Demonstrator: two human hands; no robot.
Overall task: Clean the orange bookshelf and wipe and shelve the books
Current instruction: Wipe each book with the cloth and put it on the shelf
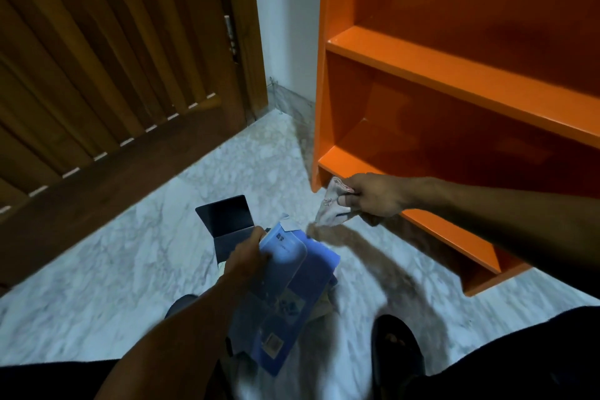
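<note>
left hand (248, 253) clamped on blue book (292, 273) above floor pile. right hand (373, 195) pinching cloth (331, 204) at orange bookshelf (454, 75) bottom shelf edge. visible shelves bare, look clean. books not yet shelved; wipe-and-shelve mostly left.

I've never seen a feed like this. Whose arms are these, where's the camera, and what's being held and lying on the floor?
There is one picture, from a camera worn on a person's head, looking down at their own bare hands. The left hand grips a blue book over a blurred pile on the marble floor; a dark folder lies just beyond. The right hand holds a crumpled cloth by the lowest shelf of the orange bookshelf, whose visible shelves hold no books. A wooden door stands on the left.
</note>
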